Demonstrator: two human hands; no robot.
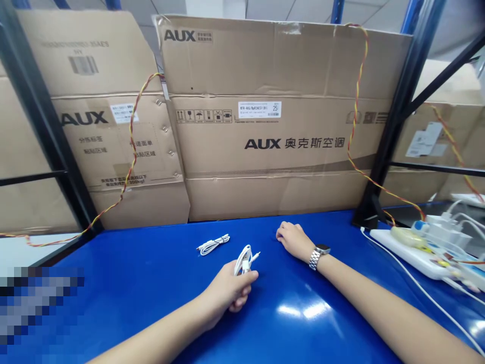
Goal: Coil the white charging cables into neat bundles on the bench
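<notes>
My left hand (233, 288) is closed round a coiled white charging cable (243, 260), with the thumb pressed over it. The loops and a thin plug end stick up above the fingers. Farther back lies a second white cable (214, 244), bundled with a dark tie round its middle. My right hand (294, 240), with a metal-band watch (317, 256) on the wrist, rests at the back of the blue tabletop (151, 293). Its fingers are curled and pressed together; whatever may be between them is hidden or too small to make out.
Large cardboard boxes (288, 187) stand along the back edge. At the right, a white power strip (409, 253) carries several plugs and chargers, and a white cord runs from it toward the front. Black shelf posts (394, 116) and twisted red-yellow wires (356, 121) flank the table.
</notes>
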